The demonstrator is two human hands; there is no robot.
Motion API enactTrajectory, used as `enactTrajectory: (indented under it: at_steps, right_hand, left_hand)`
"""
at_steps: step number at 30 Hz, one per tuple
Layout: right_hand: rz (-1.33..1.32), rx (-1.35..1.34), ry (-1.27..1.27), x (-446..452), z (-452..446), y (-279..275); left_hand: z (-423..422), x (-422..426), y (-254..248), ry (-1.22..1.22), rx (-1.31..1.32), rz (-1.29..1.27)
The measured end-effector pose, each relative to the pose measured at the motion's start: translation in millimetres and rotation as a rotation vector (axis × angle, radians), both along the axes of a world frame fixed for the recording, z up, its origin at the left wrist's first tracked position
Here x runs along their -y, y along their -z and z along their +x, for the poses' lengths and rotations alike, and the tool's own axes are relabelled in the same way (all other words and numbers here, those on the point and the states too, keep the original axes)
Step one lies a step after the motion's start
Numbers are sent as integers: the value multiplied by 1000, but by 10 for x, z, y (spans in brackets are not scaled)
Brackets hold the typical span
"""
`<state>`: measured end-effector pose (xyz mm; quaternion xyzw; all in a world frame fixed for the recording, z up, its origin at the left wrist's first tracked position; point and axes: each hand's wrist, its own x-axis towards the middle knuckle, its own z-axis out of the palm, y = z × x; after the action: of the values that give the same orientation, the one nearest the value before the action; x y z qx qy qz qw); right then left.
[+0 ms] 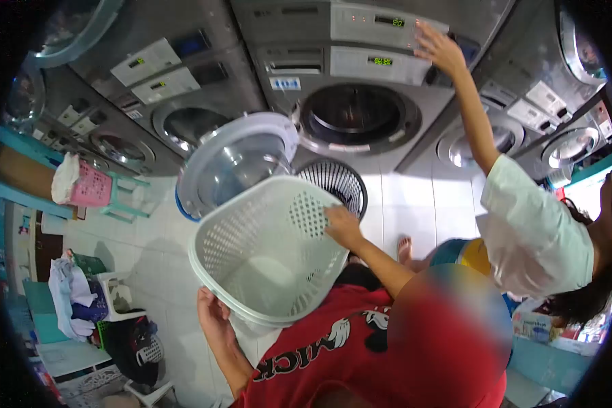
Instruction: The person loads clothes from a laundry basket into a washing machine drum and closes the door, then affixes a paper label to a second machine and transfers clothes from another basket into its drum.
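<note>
A white plastic laundry basket (272,268) with perforated sides is in front of me, its open top facing up toward my view. No laundry shows inside it. My right hand (343,228) grips the basket at its right side, over the holed wall. At the lower left corner, my left hand (214,306) is curled at the rim; its fingers are partly hidden by the basket. Beyond the basket, a round glass washer door (241,163) stands swung out from a front-loading machine with a dark drum opening (350,115).
A dark slotted basket (333,180) stands on the floor below the drum. At right, a person in a white shirt (537,228) reaches to the machine's control panel (384,24). Left are a pink basket (92,183) on a green stool (126,194) and clothes (71,292) by a white chair.
</note>
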<state>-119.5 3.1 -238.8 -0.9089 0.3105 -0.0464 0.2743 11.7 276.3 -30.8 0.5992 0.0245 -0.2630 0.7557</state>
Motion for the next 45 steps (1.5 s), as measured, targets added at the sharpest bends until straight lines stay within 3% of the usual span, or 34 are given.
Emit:
enactTrajectory:
  at_steps: [2,5,6,8,11,15,17,19,22,28,33,35,40,45]
  right_hand:
    - [144,-114,211,-99,-449,137]
    - [423,200,348,-96,-1019,580]
    - [437,202,356,-150,-1053,401]
    - [1117,247,853,-222,-1190,12]
    - [1324,218,985,-142,-1481,363]
    - [1261,328,971,61,-1770,744]
    - [1184,380,864,190,-1875,888]
    - [1153,387,888,233,-1954,869]
    - [1013,265,905,347,-2083,842]
    - [1144,-18,838,308,-2341,349]
    - [1127,-197,857,-45,-2464,352]
    - [1174,-137,914,-266,-2406,348]
    - [1116,23,1081,-934,-2132,302]
    - [1071,65,1131,-1571,-1842,-42]
  left_hand:
    - [59,34,41,-32,-52,0]
    - [52,147,60,75,-99,-1]
    - [45,207,73,106,-106,63]
    - [-1,297,94,188,-77,74]
    - [-140,563,5,274,-7,127]
    - [-311,716,-103,382,16,337]
    - [-420,811,-158,443,184,527]
    - [-466,843,-122,442,203,513]
    - [-461,869,-83,443,173,513]
    - [-222,931,205,548,253,573]
    - [126,890,608,681,404,694]
    - [273,820,591,721,439,620]
    - [862,545,1243,767,368,569]
    - [1328,297,1344,795,372,540]
